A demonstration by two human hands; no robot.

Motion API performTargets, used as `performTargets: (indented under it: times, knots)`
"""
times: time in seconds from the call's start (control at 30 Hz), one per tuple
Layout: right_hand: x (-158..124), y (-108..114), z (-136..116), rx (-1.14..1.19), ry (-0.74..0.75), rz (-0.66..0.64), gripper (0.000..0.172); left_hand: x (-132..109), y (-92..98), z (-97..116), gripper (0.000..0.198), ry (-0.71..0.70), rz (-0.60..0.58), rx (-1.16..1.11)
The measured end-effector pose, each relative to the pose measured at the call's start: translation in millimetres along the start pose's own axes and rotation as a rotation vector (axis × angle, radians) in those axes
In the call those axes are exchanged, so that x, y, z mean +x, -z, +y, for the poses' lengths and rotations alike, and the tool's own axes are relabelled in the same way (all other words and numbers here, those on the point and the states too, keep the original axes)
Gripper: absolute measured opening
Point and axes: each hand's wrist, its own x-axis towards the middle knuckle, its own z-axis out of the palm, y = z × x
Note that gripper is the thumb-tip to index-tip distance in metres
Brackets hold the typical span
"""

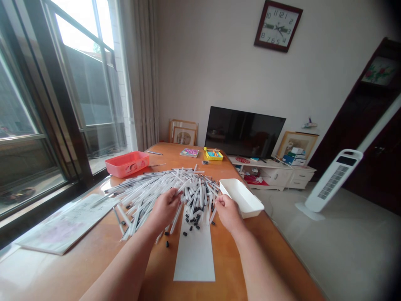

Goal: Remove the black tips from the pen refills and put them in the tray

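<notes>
A heap of slim white plastic pens point(150, 194) spreads across an orange wooden table point(225, 259), small black pen caps point(191, 221) scattered onto a white paper strip point(194, 259) before it. The left hand point(166, 207) closes around pens at the heap's near edge; the right hand point(228, 213) pinches shut at its far side, its contents hidden. A white plastic tray point(241, 197) and a coral-red plastic tray point(127, 164) flank the heap, near a black flat-screen television point(244, 131), below a dark-framed wall clock point(278, 26), beside a bright curtained window point(84, 83).
</notes>
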Motion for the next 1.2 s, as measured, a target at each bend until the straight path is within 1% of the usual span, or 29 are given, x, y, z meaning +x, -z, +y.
performTargets:
  times: [0.07,0.13,0.17,0.23,0.3,0.4,0.5,0.63,0.77,0.87,1.07,1.2]
  knots:
    - [-5.3,-0.3,-5.8,-0.039,0.001,-0.041,0.015,-1.3,-2.1,3.3,0.021,0.098,-0.017,-0.144]
    - [-12.6,-1.3,-13.6,-0.106,0.028,-0.109,0.015,-2.7,-1.9,5.8,0.026,0.174,-0.049,-0.256]
    - [-16.4,-2.0,-17.8,-0.155,0.048,-0.145,0.016,-3.4,-1.2,6.4,0.028,0.194,-0.064,-0.304]
    - [-23.6,-3.8,-25.8,-0.262,0.074,-0.174,0.020,-4.2,0.8,6.1,0.033,0.210,-0.079,-0.396]
    - [-29.1,-6.1,-32.3,-0.363,0.074,-0.198,0.025,-4.0,2.3,4.6,0.038,0.243,-0.070,-0.501]
    - [-33.4,-10.1,-38.0,-0.454,0.065,-0.240,0.029,-2.1,3.2,3.6,0.044,0.355,-0.048,-0.703]
    - [-34.7,-13.6,-39.6,-0.477,0.057,-0.255,0.026,0.0,4.3,7.0,0.040,0.452,-0.042,-0.864]
    - [-34.4,-16.8,-38.8,-0.495,0.050,-0.241,0.023,1.0,7.3,12.0,0.032,0.508,-0.070,-1.005]
    - [-32.8,-16.0,-38.4,-0.514,0.026,-0.217,0.020,2.3,8.4,9.1,0.028,0.530,-0.088,-1.061]
    - [-32.0,-9.4,-39.5,-0.519,0.005,-0.184,0.020,3.8,7.3,5.5,0.025,0.527,-0.089,-1.066]
    - [-31.7,18.1,-43.0,-0.452,-0.016,-0.049,0.018,3.0,2.9,4.2,0.022,0.479,-0.049,-0.974]
    - [-30.7,32.3,-42.9,-0.340,0.003,0.084,0.020,1.2,-0.1,1.1,0.021,0.443,-0.084,-0.926]
